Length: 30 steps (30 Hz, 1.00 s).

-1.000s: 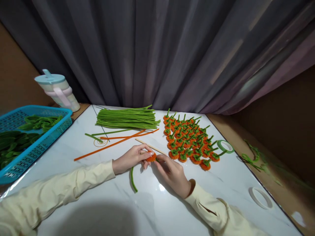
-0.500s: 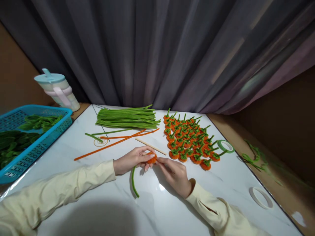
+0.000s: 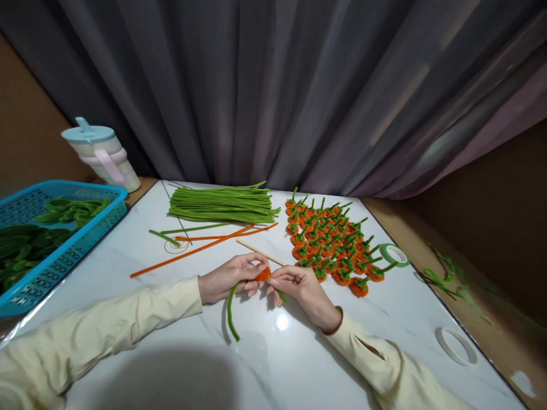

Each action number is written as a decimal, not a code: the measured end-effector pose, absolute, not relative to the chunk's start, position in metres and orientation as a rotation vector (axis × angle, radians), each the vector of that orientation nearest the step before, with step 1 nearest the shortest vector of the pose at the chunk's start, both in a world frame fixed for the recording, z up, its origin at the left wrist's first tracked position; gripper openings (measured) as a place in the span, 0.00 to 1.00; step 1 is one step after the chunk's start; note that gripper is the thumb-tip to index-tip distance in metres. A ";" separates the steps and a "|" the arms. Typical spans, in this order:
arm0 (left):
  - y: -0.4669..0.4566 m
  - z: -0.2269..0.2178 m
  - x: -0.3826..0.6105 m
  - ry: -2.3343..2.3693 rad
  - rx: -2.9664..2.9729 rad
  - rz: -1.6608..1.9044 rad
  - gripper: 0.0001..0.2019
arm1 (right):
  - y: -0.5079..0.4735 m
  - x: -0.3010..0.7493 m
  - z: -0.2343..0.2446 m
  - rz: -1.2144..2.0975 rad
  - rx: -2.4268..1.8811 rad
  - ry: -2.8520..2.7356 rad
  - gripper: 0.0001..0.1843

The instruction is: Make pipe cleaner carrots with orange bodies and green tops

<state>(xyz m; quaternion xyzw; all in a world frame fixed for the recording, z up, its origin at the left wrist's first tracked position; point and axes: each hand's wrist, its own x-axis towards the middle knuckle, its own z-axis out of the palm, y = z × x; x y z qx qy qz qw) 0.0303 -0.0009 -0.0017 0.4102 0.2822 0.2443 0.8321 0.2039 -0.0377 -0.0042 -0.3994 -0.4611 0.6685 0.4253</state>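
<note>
Between the fingers of my left hand [image 3: 233, 278] is a small fuzzy orange pumpkin [image 3: 264, 274], partly covered by the fingers. A green pipe cleaner [image 3: 231, 316] hangs from it below my left hand, curving down over the table. My right hand [image 3: 301, 289] pinches at the pumpkin's right side, where a short green end pokes out under the fingers. Just beyond my hands lies a thin wooden stick [image 3: 258, 250], its right end hidden behind my right hand. To the right stand several rows of orange pumpkins with green stems [image 3: 331, 239].
A bundle of green pipe cleaners [image 3: 222, 205] lies at the back, with loose orange pipe cleaners [image 3: 188, 251] before it. A blue basket [image 3: 98, 228] of green pieces and a tumbler [image 3: 105, 156] stand left. Green tape [image 3: 395, 255] and a white ring [image 3: 456, 345] lie right.
My right hand has turned and lifted slightly beside the pumpkin, and a green end now shows beneath its fingers. My left hand still holds the pumpkin in about the same place.
</note>
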 end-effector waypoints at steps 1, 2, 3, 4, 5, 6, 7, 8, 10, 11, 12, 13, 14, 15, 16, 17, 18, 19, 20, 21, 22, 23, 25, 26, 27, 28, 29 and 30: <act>-0.002 -0.002 0.030 0.596 0.892 0.506 0.11 | -0.037 0.204 -0.003 1.706 -0.991 -1.138 0.12; -0.002 -0.002 0.029 0.597 0.926 0.493 0.11 | -0.037 0.205 -0.001 1.743 -0.984 -1.121 0.12; -0.003 -0.002 0.028 0.600 0.968 0.481 0.11 | -0.037 0.205 0.000 1.781 -0.982 -1.106 0.12; -0.003 -0.002 0.028 0.603 1.016 0.466 0.11 | -0.037 0.206 0.001 1.819 -0.985 -1.096 0.12; -0.003 -0.002 0.028 0.603 1.068 0.446 0.11 | -0.037 0.207 0.001 1.852 -0.990 -1.092 0.12; -0.001 -0.002 0.027 0.602 1.126 0.424 0.11 | -0.036 0.207 0.001 1.873 -0.997 -1.095 0.12; 0.000 -0.001 0.027 0.607 1.194 0.405 0.11 | -0.036 0.207 0.001 1.874 -1.008 -1.105 0.12; 0.003 -0.001 0.027 0.629 1.281 0.406 0.11 | -0.036 0.207 0.000 1.848 -1.023 -1.121 0.12; 0.008 0.002 0.025 0.754 1.525 0.534 0.11 | -0.038 0.206 -0.003 1.697 -1.079 -1.165 0.12; 0.010 0.003 0.024 0.847 1.667 0.660 0.11 | -0.039 0.206 -0.005 1.556 -1.126 -1.196 0.12; 0.011 0.005 0.024 0.941 1.798 0.805 0.11 | -0.041 0.205 -0.007 1.363 -1.180 -1.240 0.11; 0.010 0.008 0.023 1.017 1.901 0.932 0.11 | -0.044 0.205 -0.009 1.128 -1.230 -1.300 0.09; 0.008 0.009 0.023 1.067 1.969 1.017 0.12 | -0.047 0.204 -0.011 0.870 -1.256 -1.376 0.07; 0.005 0.011 0.024 1.084 1.996 1.034 0.12 | -0.049 0.204 -0.013 0.618 -1.249 -1.467 0.05; 0.000 0.012 0.025 1.077 1.987 0.986 0.12 | -0.052 0.204 -0.015 0.393 -1.207 -1.570 0.04; -0.006 0.012 0.026 1.063 1.939 0.921 0.14 | -0.054 0.205 -0.017 0.210 -1.139 -1.678 0.05; -0.011 0.012 0.028 1.057 1.864 0.874 0.18 | -0.056 0.205 -0.018 0.084 -1.057 -1.791 0.07; -0.016 0.011 0.030 1.029 1.784 0.830 0.21 | -0.057 0.205 -0.019 0.002 -0.976 -1.900 0.10; -0.020 0.010 0.032 0.988 1.694 0.801 0.22 | -0.058 0.206 -0.020 -0.050 -0.909 -1.992 0.12; -0.023 0.009 0.034 0.948 1.602 0.788 0.23 | -0.058 0.206 -0.020 -0.082 -0.867 -2.065 0.14; -0.025 0.008 0.035 0.909 1.519 0.782 0.23 | -0.057 0.207 -0.019 -0.100 -0.844 -2.120 0.15; -0.025 0.006 0.036 0.878 1.448 0.782 0.24 | -0.057 0.207 -0.018 -0.110 -0.839 -2.155 0.15; -0.024 0.004 0.037 0.855 1.354 0.786 0.24 | -0.055 0.208 -0.016 -0.139 -0.862 -2.174 0.14; -0.022 0.003 0.037 0.850 1.327 0.784 0.24 | -0.054 0.208 -0.015 -0.158 -0.884 -2.170 0.13; -0.021 0.002 0.037 0.843 1.301 0.783 0.25 | -0.053 0.208 -0.014 -0.179 -0.912 -2.161 0.12; -0.020 0.002 0.036 0.835 1.269 0.782 0.25 | -0.053 0.208 -0.013 -0.196 -0.944 -2.140 0.12; -0.019 0.001 0.036 0.825 1.233 0.783 0.26 | -0.052 0.208 -0.013 -0.205 -0.979 -2.114 0.11; -0.018 0.000 0.036 0.816 1.196 0.786 0.28 | -0.052 0.208 -0.013 -0.200 -1.006 -2.092 0.10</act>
